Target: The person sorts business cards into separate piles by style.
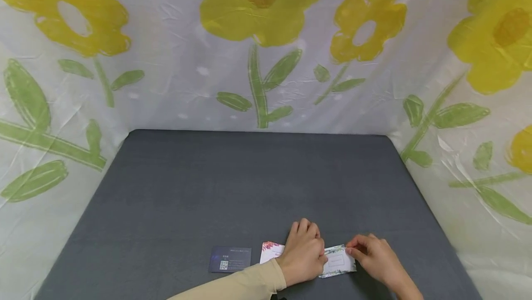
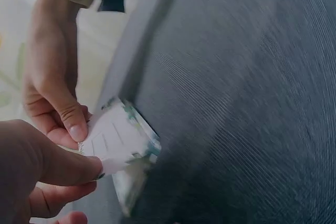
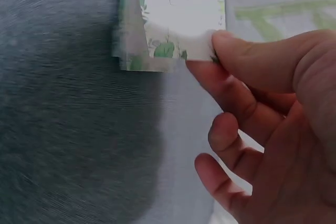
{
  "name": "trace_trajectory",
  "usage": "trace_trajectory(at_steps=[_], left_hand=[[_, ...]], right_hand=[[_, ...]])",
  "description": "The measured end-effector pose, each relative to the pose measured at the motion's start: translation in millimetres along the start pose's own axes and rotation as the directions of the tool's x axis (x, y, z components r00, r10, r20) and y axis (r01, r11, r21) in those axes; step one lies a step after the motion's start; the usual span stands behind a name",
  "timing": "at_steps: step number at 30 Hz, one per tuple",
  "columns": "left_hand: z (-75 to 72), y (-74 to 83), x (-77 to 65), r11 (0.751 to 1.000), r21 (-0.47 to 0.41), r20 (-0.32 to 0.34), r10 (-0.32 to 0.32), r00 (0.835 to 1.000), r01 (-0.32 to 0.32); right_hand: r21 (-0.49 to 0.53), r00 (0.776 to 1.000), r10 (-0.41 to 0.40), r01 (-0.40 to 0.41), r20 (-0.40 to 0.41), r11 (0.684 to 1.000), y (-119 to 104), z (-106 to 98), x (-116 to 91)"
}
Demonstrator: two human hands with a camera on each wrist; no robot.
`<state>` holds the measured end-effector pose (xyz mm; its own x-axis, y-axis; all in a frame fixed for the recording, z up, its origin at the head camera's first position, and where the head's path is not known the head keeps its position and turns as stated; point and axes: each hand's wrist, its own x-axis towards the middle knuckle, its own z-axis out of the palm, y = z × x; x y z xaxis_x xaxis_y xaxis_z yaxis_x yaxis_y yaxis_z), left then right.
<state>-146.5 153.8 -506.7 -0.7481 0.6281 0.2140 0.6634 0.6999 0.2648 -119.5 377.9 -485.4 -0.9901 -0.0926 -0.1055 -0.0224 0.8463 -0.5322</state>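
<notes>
Both hands are at a white card with a green leaf border (image 1: 337, 260) low in the head view. My left hand (image 1: 302, 254) pinches its left edge; in the left wrist view the thumb (image 2: 79, 167) lies on the card face. My right hand (image 1: 379, 259) pinches the opposite side, with thumb and index finger at a corner in the right wrist view. The other right fingers (image 3: 223, 129) are loosely bent. Beneath this card, slightly askew, shows another leaf-patterned card (image 3: 127, 35). My left hand partly covers a white card with pink flowers (image 1: 271, 251).
A dark blue card with a QR code (image 1: 238, 259) lies on the dark grey table (image 1: 208, 189), left of the pink-flowered card. White curtains with yellow flowers (image 1: 174, 87) stand along the table's back and sides.
</notes>
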Motion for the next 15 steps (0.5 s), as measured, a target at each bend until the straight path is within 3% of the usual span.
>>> trace_trajectory(at_steps=[7, 15], left_hand=[[16.7, 2.4, 0.2, 0.977, 0.210, -0.008, 0.026, 1.000, -0.024], [20.0, 4.2, -3.6, 0.961, 0.277, -0.037, 0.033, 0.999, -0.022]], right_hand=[[-0.100, 0.999, 0.035, -0.035, -0.010, 0.994, 2.2, 15.4, 0.2], [-0.202, 0.999, 0.035, -0.040, -0.027, 0.979, -3.2, 24.1, -0.2]])
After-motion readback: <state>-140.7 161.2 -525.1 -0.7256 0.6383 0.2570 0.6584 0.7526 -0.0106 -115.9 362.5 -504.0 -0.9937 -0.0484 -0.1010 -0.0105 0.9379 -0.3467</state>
